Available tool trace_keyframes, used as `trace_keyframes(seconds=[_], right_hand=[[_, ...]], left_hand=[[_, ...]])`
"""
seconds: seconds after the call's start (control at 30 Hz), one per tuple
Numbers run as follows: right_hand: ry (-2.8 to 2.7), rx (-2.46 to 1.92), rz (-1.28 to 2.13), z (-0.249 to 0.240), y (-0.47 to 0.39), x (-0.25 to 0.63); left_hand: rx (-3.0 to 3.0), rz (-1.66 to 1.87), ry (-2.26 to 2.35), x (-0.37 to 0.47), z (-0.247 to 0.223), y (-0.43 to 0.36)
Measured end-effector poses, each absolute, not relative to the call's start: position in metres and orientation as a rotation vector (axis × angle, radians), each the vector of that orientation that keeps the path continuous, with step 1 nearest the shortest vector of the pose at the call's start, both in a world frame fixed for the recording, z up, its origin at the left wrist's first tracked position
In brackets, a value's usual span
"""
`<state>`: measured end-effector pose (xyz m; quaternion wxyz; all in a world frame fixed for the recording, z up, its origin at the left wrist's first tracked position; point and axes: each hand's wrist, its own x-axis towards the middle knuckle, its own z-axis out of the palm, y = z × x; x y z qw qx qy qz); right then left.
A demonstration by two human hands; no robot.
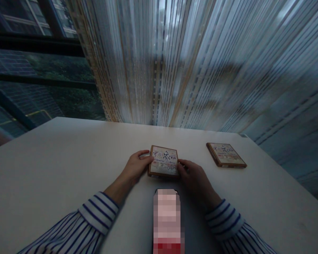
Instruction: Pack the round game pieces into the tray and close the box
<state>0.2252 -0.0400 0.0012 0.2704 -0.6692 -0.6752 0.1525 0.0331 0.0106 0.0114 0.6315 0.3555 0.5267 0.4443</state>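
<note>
A square, flat Chinese chess box (164, 161) with brown edges and a printed lid is between my hands. My left hand (138, 165) grips its left side, the thumb over the lid's edge. On the opposite side, my right hand (194, 176) has its fingers closed at the box's right edge. The box's near edge seems slightly tilted up; I cannot tell whether its underside touches the table. A second Chinese chess box (226, 155), alike in print, lies flat to the right, apart from my right hand.
Everything lies on a white table (55, 169). Nearest me, between my forearms, is a phone-like object with a dark edge and a pixelated face (166, 218). A striped string curtain (153, 70) hangs behind the far edge, with a dark-framed window (42, 81) at left.
</note>
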Motion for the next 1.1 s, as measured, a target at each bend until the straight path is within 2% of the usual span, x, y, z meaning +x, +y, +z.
trace_keyframes(seconds=[0.6,1.1], right_hand=[[-1.174,-1.489,1.052,0.006,-0.031,0.226],[-0.943,-1.328,1.187,0.006,-0.031,0.226]], left_hand=[[0.676,1.038,1.098,0.030,0.013,0.009],[0.674,0.924,0.958,0.024,0.015,0.003]])
